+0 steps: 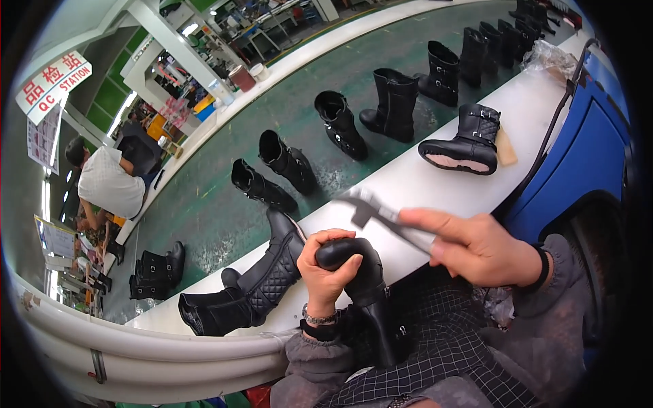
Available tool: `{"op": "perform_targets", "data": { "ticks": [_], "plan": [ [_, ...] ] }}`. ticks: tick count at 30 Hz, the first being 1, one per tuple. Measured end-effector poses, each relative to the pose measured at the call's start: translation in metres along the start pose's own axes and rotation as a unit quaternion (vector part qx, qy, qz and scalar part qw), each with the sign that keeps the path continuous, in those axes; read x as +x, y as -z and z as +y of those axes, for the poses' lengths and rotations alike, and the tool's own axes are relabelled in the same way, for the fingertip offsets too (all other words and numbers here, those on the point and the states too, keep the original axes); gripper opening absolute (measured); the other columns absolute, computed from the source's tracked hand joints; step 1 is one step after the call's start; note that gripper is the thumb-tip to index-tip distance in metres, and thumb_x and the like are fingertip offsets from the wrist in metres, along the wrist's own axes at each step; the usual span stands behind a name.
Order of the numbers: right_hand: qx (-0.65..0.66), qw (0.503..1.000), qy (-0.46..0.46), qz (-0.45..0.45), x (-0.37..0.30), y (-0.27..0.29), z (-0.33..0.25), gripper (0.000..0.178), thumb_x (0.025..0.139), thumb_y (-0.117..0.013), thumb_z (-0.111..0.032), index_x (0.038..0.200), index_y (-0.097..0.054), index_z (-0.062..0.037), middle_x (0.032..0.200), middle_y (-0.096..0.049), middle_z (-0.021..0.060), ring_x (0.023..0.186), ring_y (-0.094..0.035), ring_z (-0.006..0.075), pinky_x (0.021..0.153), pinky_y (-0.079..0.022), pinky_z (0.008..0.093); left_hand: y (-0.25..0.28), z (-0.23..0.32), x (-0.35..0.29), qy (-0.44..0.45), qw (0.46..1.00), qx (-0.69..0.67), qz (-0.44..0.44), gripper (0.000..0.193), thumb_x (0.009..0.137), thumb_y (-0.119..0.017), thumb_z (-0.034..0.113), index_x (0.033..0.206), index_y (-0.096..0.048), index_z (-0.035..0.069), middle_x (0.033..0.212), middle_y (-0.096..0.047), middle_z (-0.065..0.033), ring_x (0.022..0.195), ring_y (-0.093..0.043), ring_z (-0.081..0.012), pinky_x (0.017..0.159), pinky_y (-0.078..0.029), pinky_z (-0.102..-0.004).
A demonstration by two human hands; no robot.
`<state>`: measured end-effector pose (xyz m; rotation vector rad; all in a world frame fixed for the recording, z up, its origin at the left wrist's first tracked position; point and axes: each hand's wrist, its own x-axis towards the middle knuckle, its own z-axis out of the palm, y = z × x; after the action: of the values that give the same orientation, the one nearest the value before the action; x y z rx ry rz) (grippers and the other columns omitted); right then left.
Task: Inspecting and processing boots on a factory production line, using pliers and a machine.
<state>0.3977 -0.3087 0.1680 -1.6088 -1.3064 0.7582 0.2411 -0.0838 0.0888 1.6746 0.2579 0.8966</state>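
Observation:
My left hand [325,272] is wrapped round the toe of a black boot [371,285], whose buckled shaft hangs down over my lap. In my right hand [486,248] is a metal hammer [371,212], smeared by motion, its head just above and to the right of the boot's toe. The hammer and the boot are apart. Left of my left hand, black quilted boots [262,292] lie on their sides on the white ledge [408,190]. Another quilted black boot [469,139] rests farther right, its pale sole partly showing.
Beyond the ledge, a green conveyor belt [204,238] carries several upright black boots [394,102]. A blue machine housing [578,156] stands at my right, near crumpled clear plastic [549,60]. White pipes [170,353] run along the lower left. A person [112,180] sits across the belt.

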Motion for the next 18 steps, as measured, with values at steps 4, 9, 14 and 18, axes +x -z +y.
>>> {"op": "perform_targets", "data": {
  "ticks": [4, 9, 14, 18],
  "plan": [
    [0.191, 0.965, 0.039, 0.175, 0.004, -0.010, -0.011, 0.060, 0.089, -0.051, 0.000, 0.146, -0.036, -0.0078, 0.087, -0.063, 0.0056, 0.065, -0.052, 0.0026, 0.060, -0.047, 0.0211, 0.000, 0.000, 0.002, 0.002, 1.000, 0.008, -0.026, 0.036, 0.068, -0.079, 0.006, 0.099, -0.062, -0.002, 0.100, -0.066, -0.0101, 0.092, -0.062, -0.0159, 0.085, -0.048, -0.0281],
    [0.024, 0.998, -0.045, -0.032, 0.018, -0.003, 0.001, 0.058, 0.089, -0.048, -0.001, 0.145, -0.040, -0.0135, 0.074, -0.062, 0.0021, 0.062, -0.057, 0.0059, 0.060, -0.049, 0.0245, 0.001, 0.000, 0.003, -0.009, 0.999, -0.026, -0.019, 0.036, 0.068, -0.078, 0.004, 0.099, -0.063, -0.002, 0.099, -0.067, -0.0097, 0.090, -0.063, -0.0158, 0.083, -0.049, -0.0277],
    [0.152, 0.982, -0.015, 0.113, 0.002, 0.001, -0.003, 0.060, 0.088, -0.052, -0.001, 0.145, -0.038, -0.0107, 0.070, -0.063, 0.0016, 0.057, -0.050, 0.0050, 0.057, -0.045, 0.0240, -0.006, -0.001, 0.004, -0.021, 0.999, 0.030, -0.039, 0.036, 0.068, -0.079, 0.005, 0.099, -0.063, -0.001, 0.099, -0.067, -0.0089, 0.088, -0.063, -0.0145, 0.081, -0.049, -0.0268],
    [0.101, 0.986, -0.125, -0.037, 0.009, -0.008, -0.001, 0.058, 0.086, -0.056, -0.005, 0.142, -0.042, -0.0127, 0.070, -0.062, 0.0063, 0.060, -0.056, 0.0105, 0.060, -0.046, 0.0268, -0.009, 0.005, 0.005, 0.016, 0.998, 0.020, -0.051, 0.036, 0.069, -0.079, 0.004, 0.100, -0.062, -0.003, 0.099, -0.067, -0.0103, 0.089, -0.063, -0.0145, 0.083, -0.049, -0.0270]
  ]
}}
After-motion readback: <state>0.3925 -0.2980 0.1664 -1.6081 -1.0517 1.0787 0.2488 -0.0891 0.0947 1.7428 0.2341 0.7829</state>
